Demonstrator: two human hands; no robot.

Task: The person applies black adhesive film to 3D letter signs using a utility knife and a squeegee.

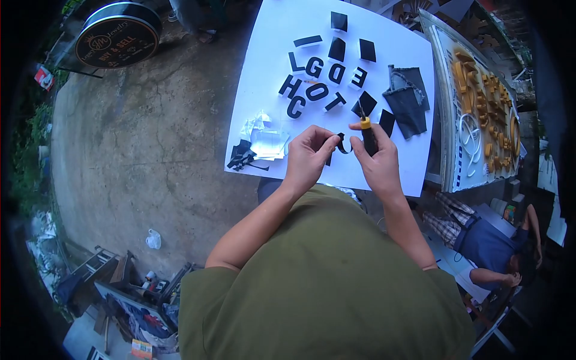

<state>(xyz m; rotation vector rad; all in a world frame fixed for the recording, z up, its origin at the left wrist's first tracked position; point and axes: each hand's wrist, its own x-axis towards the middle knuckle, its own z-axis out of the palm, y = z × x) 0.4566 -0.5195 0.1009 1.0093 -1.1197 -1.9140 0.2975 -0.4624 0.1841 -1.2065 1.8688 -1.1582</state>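
My left hand (pixel 311 155) pinches a small curved black piece (pixel 341 144) between thumb and fingertips, above the white table. In my right hand (pixel 381 157) is a utility knife (pixel 368 139) with a black and yellow handle, its tip pointing away from me. The fingers are wrapped round the handle, close to the curved piece. Beyond my hands lie several black letters, among them an O (pixel 317 91), a T (pixel 335 102) and a C (pixel 296 108). Black rectangular pieces, such as one (pixel 386 122) beside my right hand, lie around them.
Crumpled white paper scraps (pixel 268 144) and black scraps (pixel 241 156) lie at the white table's (pixel 252 78) left corner. Dark cloth (pixel 409 102) rests on its right side. A board with yellow cut-out shapes (pixel 489 108) stands further right. Another person (pixel 489 243) is at lower right.
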